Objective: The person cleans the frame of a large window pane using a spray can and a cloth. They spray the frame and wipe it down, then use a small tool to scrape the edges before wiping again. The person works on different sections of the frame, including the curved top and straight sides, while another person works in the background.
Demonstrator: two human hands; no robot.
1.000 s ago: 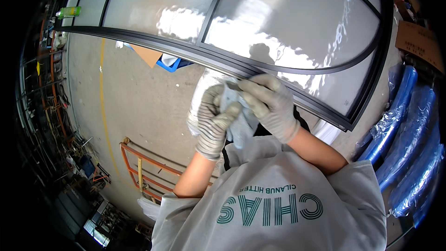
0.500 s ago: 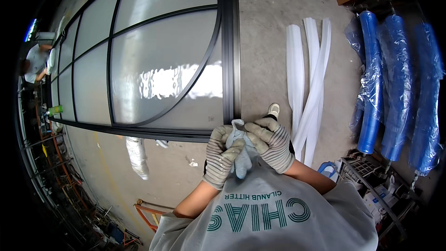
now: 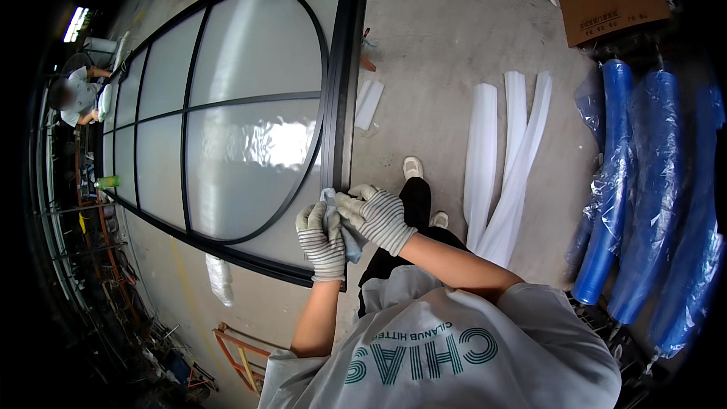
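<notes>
My left hand (image 3: 321, 241), in a striped knit work glove, is closed on a pale blue-grey cloth (image 3: 353, 248). Right beside it, my right hand (image 3: 376, 216) in a matching glove pinches the same cloth from the other side. Both hands are at the near right corner of a large panel (image 3: 250, 136) with a black frame, frosted panes and a curved bar. The cloth hangs bunched between my fingers, partly hidden by the gloves. Whether it touches the frame I cannot tell.
Long white strips (image 3: 480, 159) lie on the floor to my right, with blue plastic-wrapped rolls (image 3: 612, 182) beyond them. A cardboard box (image 3: 615, 1) stands at the far right. Across the panel, another person (image 3: 79, 95) is at its far left end. A green can (image 3: 107, 182) sits near the panel's edge.
My hands and the cloth have moved left, away from my chest, to the panel's corner. My view has shifted, and more of my legs and shoes shows.
</notes>
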